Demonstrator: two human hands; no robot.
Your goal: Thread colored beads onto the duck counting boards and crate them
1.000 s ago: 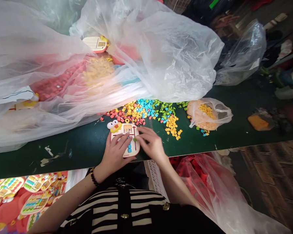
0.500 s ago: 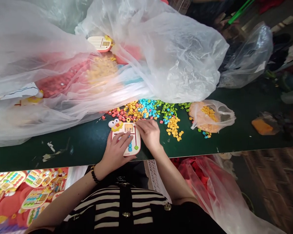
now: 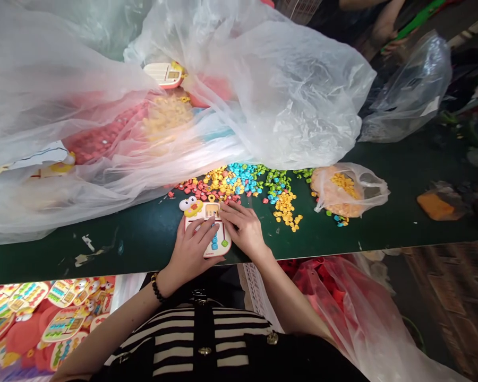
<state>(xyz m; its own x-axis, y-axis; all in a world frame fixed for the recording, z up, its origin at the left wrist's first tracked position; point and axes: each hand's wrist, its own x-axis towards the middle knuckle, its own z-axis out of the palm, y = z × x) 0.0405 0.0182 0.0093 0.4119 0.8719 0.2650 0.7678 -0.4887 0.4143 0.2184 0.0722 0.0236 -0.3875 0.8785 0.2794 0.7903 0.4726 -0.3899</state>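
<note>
A white toy board (image 3: 199,217) with a duck head, a small yellow window and slots lies on the green table. Blue pieces (image 3: 214,243) and a green piece (image 3: 224,243) show in its slots. My left hand (image 3: 191,245) lies across the board's left part, fingers on its face and thumb along the lower edge, gripping it. At the upper right of the board is my right hand (image 3: 242,227), fingers bent together over the right slot; whatever they pinch is hidden. Behind the board lie loose red pieces (image 3: 195,189), yellow pieces (image 3: 287,209), blue pieces (image 3: 242,175) and green pieces (image 3: 278,180).
Large clear plastic bags (image 3: 287,90) cover the table's far side. A small bag of yellow pieces (image 3: 342,191) stands on the right. Finished-looking toy boards (image 3: 61,321) are heaped at lower left, and a red-filled bag (image 3: 334,297) hangs below the edge. Another person's hand (image 3: 392,42) is at upper right.
My right hand's fingers have shifted slightly across the board's upper right; my left hand keeps its hold. Another person's arms have come into view at upper right beside the green object. The view has shifted slightly.
</note>
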